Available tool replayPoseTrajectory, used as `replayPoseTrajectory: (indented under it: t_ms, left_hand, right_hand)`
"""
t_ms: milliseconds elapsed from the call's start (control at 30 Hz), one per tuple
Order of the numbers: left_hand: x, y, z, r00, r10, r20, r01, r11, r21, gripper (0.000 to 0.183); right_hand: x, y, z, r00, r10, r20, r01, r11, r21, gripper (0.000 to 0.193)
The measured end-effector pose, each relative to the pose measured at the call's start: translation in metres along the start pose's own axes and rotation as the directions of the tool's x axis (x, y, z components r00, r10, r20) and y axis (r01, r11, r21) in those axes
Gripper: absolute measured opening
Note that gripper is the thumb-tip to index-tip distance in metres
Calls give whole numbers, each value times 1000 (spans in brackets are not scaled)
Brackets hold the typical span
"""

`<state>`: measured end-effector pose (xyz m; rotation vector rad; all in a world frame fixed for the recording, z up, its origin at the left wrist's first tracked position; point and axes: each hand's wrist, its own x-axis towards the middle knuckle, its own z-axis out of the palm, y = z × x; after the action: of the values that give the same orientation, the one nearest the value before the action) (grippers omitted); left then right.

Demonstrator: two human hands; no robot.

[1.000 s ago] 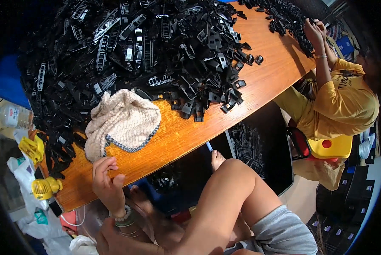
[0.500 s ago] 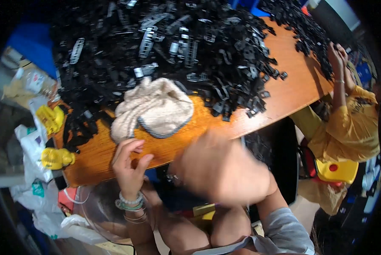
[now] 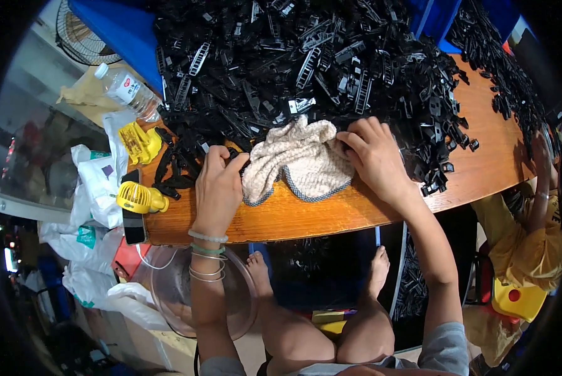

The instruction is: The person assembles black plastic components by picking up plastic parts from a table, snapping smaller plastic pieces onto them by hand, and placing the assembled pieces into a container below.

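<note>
A beige terry cloth point(image 3: 318, 166) with a dark striped hem lies crumpled on the front of the wooden table, against a big heap of black plastic parts point(image 3: 262, 75). At the cloth's left edge is my left hand point(image 3: 220, 188), its thumb and forefinger apart over the black pieces; I see nothing held in it. My right hand point(image 3: 378, 153) rests at the cloth's right side with fingers curled in. Its fingertips meet beside a dark bit near the cloth, and what they pinch is unclear.
Left of the heap are a water bottle point(image 3: 130, 91), a yellow clip-like piece point(image 3: 140, 143), a small yellow fan point(image 3: 141, 197) and white plastic bags point(image 3: 96, 169). A clear round tub point(image 3: 168, 294) stands below the table edge. At right, another person in yellow point(image 3: 525, 238) sits beside more black parts.
My view has shifted, so the table sits farther right. My right hand, blurred over my lap before, has moved up to the cloth's right side. My left hand has reached forward to its left edge.
</note>
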<state>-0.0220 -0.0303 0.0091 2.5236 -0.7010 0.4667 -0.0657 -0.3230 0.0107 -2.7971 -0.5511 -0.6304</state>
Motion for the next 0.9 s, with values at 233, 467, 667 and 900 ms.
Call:
replayPoseTrajectory:
  t_ms: [233,467,667,900]
  left_hand:
    - [-20,12,-31,998,23,-59,-9,977,213,31]
    - [-48,20,-56,997,-57,-44,66,964,257,33]
    - [-95,23,-70,943,-315,-109,305,947,-95,32]
    - [-253,-44,-60,454,-809,374,777,154,-610,30]
  right_hand:
    - [-4,1,-7,1000,9,19,-7,996,-88,32]
    - [-11,1,-9,996,0,89,4,999,-53,35]
    - [-16,-1,-11,988,42,-149,-32,997,69,38]
    - [-51,-22,-36,918,303,-255,-226,929,293,26]
